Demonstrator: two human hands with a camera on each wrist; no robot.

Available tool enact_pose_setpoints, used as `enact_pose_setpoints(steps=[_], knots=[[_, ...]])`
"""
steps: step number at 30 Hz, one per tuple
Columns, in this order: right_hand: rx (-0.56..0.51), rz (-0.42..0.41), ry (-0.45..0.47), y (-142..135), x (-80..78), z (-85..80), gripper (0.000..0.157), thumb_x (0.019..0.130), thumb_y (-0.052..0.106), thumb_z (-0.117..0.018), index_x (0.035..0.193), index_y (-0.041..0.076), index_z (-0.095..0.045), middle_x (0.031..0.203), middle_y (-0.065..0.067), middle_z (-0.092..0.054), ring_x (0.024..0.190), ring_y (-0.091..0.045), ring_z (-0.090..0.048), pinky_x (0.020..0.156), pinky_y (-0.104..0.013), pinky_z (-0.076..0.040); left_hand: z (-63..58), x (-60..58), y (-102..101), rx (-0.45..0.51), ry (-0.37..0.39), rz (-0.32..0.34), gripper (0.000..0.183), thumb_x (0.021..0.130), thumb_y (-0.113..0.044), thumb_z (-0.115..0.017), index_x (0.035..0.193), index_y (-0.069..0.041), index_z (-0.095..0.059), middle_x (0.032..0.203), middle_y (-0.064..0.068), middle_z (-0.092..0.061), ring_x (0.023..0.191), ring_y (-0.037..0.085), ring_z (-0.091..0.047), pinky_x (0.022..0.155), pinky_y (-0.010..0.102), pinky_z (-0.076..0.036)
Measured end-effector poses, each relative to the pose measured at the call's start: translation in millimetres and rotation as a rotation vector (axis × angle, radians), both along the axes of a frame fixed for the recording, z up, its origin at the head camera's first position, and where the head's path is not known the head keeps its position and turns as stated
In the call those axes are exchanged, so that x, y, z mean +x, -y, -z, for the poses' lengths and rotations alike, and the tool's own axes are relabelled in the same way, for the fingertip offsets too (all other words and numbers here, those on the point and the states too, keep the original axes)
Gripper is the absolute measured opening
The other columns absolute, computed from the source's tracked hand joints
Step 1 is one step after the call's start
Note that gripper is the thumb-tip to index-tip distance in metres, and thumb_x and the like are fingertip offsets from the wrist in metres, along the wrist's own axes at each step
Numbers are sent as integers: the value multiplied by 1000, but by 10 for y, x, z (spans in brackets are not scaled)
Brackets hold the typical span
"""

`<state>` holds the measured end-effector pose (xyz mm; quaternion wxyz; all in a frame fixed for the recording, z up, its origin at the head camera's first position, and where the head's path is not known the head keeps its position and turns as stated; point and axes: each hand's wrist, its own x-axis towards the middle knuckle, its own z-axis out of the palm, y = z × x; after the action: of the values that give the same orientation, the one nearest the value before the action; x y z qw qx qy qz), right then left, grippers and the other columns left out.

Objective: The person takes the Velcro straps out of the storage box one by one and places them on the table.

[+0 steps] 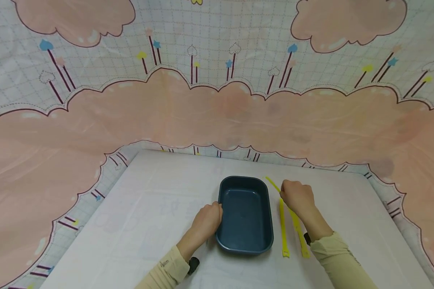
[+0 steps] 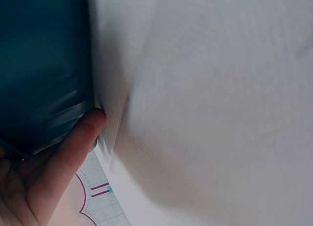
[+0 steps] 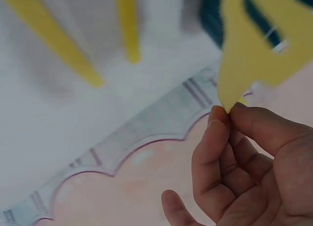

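A dark blue rectangular tub [image 1: 244, 218] with rounded corners stands on the white table, nothing visible inside it. My left hand [image 1: 207, 220] grips its left side; in the left wrist view a finger [image 2: 78, 143] lies along the tub's outer wall. Over the table to the right, my right hand [image 1: 298, 197] pinches the narrow tip of a yellow plastic strip [image 3: 266, 45] between thumb and fingertip. That strip has a slot and a toothed edge at its wide end. Below this hand lie two more yellow strips, one straight [image 1: 283, 233] and one slanting [image 1: 299, 230].
The white tabletop [image 1: 148, 200] extends on both sides of the tub. Behind and around it hangs a pink-and-white printed cloth [image 1: 217, 116] with clouds and candle shapes. A dark band [image 1: 193, 265] sits at the left wrist.
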<state>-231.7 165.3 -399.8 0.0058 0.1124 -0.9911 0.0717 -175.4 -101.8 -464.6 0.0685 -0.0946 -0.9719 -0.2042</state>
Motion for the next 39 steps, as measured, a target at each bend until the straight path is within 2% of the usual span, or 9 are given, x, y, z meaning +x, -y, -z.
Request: enact_pose_setpoints(steps=[5,12,22,30,39], knots=[[-57,59,113,-259,31,22,12,91,11,-64,92,-1,-66,79,-7,-66,65,-22,-58,64,-47,-48,2,-3,-2,-2,22,-8,32,100,-10,-50,70,-1,-52,57,12,-54,47,18,-51,45,34,-42],[-85,123,199,-561,112,143,15,89,10,-62,92,-4,-67,82,-12,-67,70,-27,-60,68,-53,-47,-11,-4,5,-4,43,-8,32,101,-11,-48,71,-1,-52,57,11,-53,47,17,-49,46,33,-42],[-75,197,356,-706,172,296,16,85,8,-63,95,-5,-66,89,-16,-67,75,-30,-60,76,-57,-45,0,4,3,-9,55,-8,32,101,-11,-47,71,-1,-53,56,10,-51,47,16,-47,45,32,-41],[-78,220,365,-746,168,375,15,84,8,-64,94,-4,-66,89,-15,-67,75,-29,-60,74,-53,-46,6,9,5,-16,30,-5,32,101,-11,-48,71,0,-53,57,12,-53,47,18,-51,45,33,-42],[-70,225,357,-768,163,426,16,83,6,-63,94,-5,-66,89,-17,-67,75,-30,-60,75,-56,-45,15,7,-2,-17,20,-4,32,100,-11,-50,70,0,-53,56,11,-53,47,17,-50,45,33,-41]])
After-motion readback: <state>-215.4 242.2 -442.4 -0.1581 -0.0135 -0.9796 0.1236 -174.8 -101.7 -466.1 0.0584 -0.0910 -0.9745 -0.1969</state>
